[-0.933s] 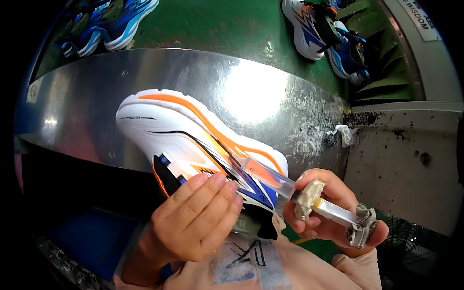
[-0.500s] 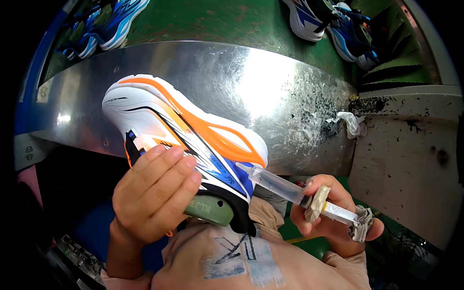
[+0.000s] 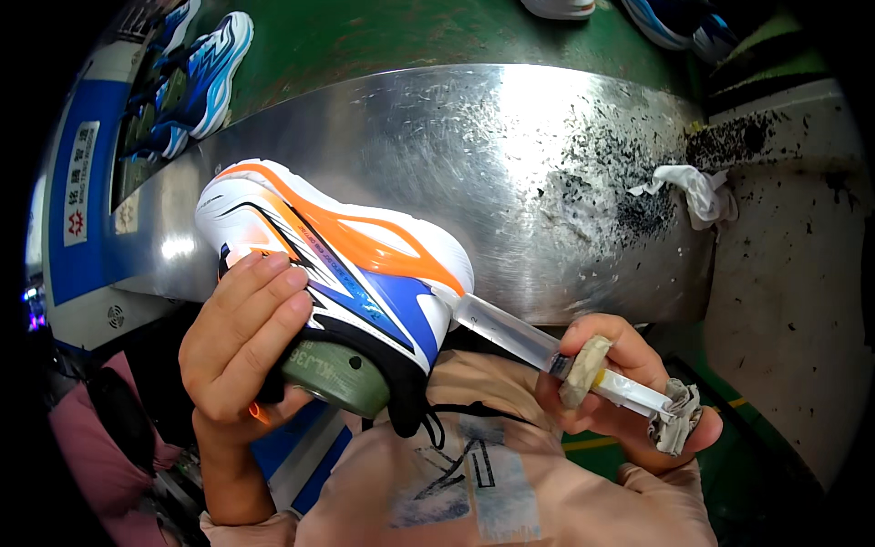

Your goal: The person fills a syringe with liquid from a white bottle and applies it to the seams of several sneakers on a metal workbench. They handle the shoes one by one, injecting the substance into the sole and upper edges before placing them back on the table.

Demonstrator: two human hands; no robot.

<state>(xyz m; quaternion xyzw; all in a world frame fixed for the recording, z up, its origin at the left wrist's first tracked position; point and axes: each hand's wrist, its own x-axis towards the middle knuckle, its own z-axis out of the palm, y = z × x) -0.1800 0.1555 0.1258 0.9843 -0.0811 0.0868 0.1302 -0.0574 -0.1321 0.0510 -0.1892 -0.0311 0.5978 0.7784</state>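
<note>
The left hand grips a running shoe mounted on an olive-green shoe last, fingers curled over the upper at the heel opening and pressed against the side of the shoe. The shoe is white with orange and blue panels and black trim; its sole faces up and its toe points toward ten o'clock. It is held above the person's lap, in front of a curved sheet-metal guard that spans the frame's middle.

The right hand, at four o'clock from the shoe, is closed around a clear plastic syringe, fingers wrapped on the barrel and thumb against the tape-wrapped plunger end. The syringe tip touches the shoe's heel edge where sole meets upper.

Black specks scatter over the guard's right part, near a crumpled white rag at two o'clock. More blue-and-white shoes rest on the green surface at eleven o'clock.
</note>
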